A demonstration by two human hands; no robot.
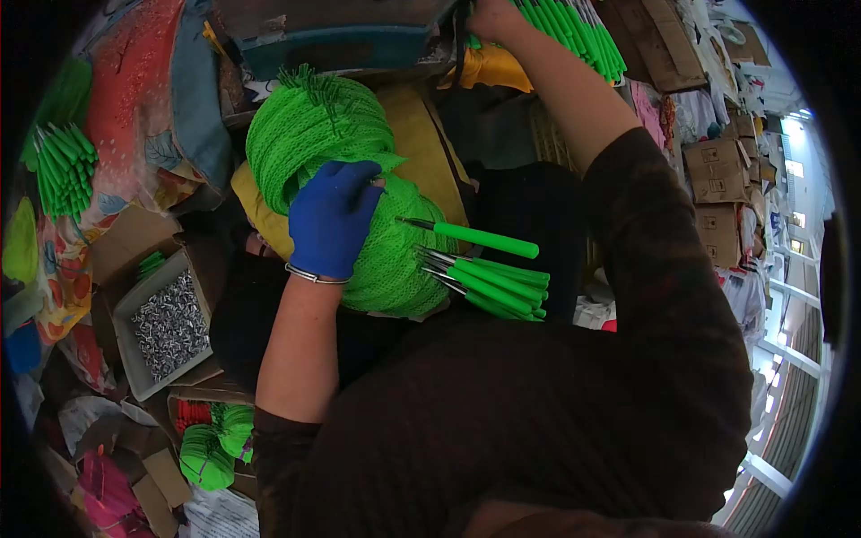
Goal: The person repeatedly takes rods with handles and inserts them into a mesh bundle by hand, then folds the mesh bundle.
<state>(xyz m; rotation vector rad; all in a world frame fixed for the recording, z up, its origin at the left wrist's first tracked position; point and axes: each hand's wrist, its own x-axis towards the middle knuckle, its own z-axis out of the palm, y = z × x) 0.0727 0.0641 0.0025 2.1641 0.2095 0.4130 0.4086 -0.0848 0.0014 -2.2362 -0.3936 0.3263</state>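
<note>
My left hand (334, 215), in a blue glove with a metal bracelet at the wrist, rests on a big bundle of green mesh cord (318, 134). Its fingers are curled, and whatever they may hold is hidden. Several green-handled rods with metal tips (498, 285) lie over the lower right of the bundle, one of them (489, 240) apart from the others. At the top edge, bare, is my right hand (491, 22), beside another pile of green handles (574, 36); its fingers are mostly out of sight.
A blue-grey bin (350, 58) stands beyond the bundle. On the left, a grey tray (143, 381) holds small metal pieces, near more green handles (65, 170). Green rolls (206, 457) lie at the lower left. Cardboard boxes (716, 170) are stacked on the right.
</note>
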